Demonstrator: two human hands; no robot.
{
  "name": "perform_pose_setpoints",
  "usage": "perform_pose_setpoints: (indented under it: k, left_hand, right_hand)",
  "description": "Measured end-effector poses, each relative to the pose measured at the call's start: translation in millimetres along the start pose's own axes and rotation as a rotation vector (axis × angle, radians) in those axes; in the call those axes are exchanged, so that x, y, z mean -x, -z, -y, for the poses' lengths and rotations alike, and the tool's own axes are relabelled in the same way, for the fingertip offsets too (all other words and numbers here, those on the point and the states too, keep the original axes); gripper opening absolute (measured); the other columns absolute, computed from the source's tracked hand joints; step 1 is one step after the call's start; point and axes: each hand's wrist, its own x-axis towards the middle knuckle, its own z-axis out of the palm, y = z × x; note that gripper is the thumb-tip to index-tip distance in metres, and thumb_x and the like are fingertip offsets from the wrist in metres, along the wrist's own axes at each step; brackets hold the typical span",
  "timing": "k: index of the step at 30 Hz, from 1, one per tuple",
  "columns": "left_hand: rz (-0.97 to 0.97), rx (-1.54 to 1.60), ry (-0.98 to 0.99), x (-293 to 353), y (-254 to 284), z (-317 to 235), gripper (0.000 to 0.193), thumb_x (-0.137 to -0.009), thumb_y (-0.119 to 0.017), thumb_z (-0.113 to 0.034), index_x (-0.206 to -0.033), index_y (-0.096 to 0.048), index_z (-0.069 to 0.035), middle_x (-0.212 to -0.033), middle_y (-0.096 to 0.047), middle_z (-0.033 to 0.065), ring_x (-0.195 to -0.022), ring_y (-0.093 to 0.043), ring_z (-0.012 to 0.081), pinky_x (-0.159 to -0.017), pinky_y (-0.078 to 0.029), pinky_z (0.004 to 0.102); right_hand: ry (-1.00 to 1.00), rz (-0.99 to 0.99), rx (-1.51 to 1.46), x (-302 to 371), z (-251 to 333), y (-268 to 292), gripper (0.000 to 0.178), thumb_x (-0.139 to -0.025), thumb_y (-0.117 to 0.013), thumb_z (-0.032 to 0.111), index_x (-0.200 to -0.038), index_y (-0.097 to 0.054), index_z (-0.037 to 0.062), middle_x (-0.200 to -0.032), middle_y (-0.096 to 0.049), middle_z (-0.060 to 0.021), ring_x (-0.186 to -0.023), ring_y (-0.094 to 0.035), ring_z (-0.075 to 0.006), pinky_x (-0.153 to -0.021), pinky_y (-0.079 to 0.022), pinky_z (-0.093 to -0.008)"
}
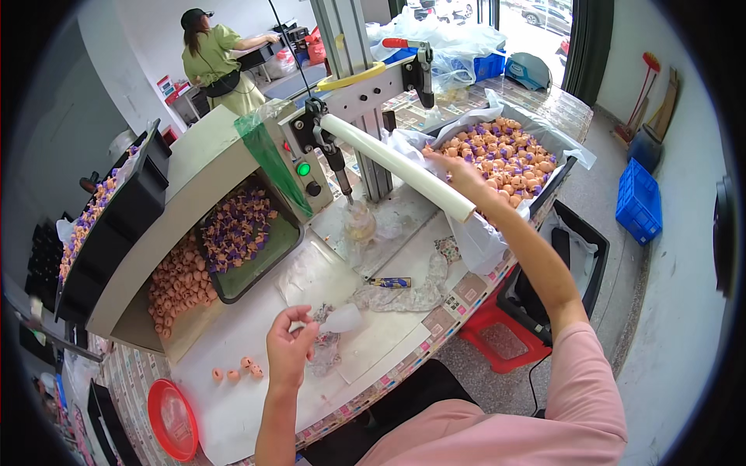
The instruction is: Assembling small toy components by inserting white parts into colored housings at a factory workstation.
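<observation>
The right hand [458, 177] reaches to the black tray [553, 186], by the heap of little toy parts [501, 159] inside. The left hand [291, 338] has bent fingers, near 1 cloudy plastic piece [342, 318]. I cannot tell if either hand pinches anything.

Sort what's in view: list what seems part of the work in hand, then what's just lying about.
Seemingly in use:
right hand, at the lined bin of peach-and-purple pieces
left hand, beside a whitish translucent piece
probably the bench machine with its white bar

Seemingly lying about:
blue crate on the floor
red-headed broom against the wall
</observation>
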Motion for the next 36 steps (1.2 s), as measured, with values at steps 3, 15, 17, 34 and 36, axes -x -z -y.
perform_pose_setpoints:
  k: [3,15,17,34,36]
  left_hand:
    - [-0.009,0.031,0.015,25,9,2,0.03,-0.082,-0.063,-0.001,-0.111,-0.057,0.001,-0.096,-0.053,0.0033,-0.06,-0.049,0.0044,-0.041,-0.037,0.0184]
    - [-0.133,0.229,0.073,107,81,21,0.026,-0.084,-0.064,-0.003,-0.109,-0.058,-0.002,-0.095,-0.054,0.0021,-0.052,-0.043,0.004,-0.041,-0.033,0.0183]
    - [-0.079,0.476,0.103,119,100,26,0.022,-0.089,-0.058,-0.005,-0.111,-0.057,-0.004,-0.093,-0.054,0.0009,-0.054,-0.042,0.005,-0.046,-0.034,0.0185]
    - [0.026,0.994,0.143,154,209,106,0.024,-0.096,-0.053,-0.011,-0.119,-0.052,-0.002,-0.12,-0.057,0.0125,-0.099,-0.062,0.0133,-0.085,-0.054,0.0245]
    - [0.007,1.002,0.11,156,220,113,0.029,-0.096,-0.054,-0.014,-0.122,-0.05,-0.002,-0.121,-0.056,0.0136,-0.1,-0.061,0.0146,-0.086,-0.054,0.0257]
  right_hand:
    - [0.155,0.136,0.283,14,6,-35,0.058,-0.074,-0.065,0.015,-0.13,-0.052,0.009,-0.127,-0.056,-0.0174,-0.124,-0.048,-0.0304,-0.104,-0.037,-0.0407]
    - [0.125,0.234,0.728,58,81,-65,0.034,-0.084,-0.053,0.009,-0.116,-0.061,0.0043,-0.132,-0.053,-0.0126,-0.134,-0.038,-0.0283,-0.109,-0.03,-0.0433]
    - [0.138,0.064,0.612,56,98,-76,0.029,-0.082,-0.057,0.007,-0.11,-0.062,0.0035,-0.122,-0.06,-0.0126,-0.127,-0.046,-0.0292,-0.106,-0.034,-0.0446]
    - [0.482,0.383,0.042,158,297,-282,0.042,-0.079,-0.069,0.015,-0.118,-0.058,0.0036,-0.113,-0.062,-0.0137,-0.106,-0.054,-0.0315,-0.09,-0.042,-0.0398]
    - [0.496,0.368,0.079,160,306,-287,0.047,-0.076,-0.073,0.019,-0.119,-0.058,0.0056,-0.107,-0.061,-0.0128,-0.105,-0.053,-0.0306,-0.089,-0.041,-0.0399]
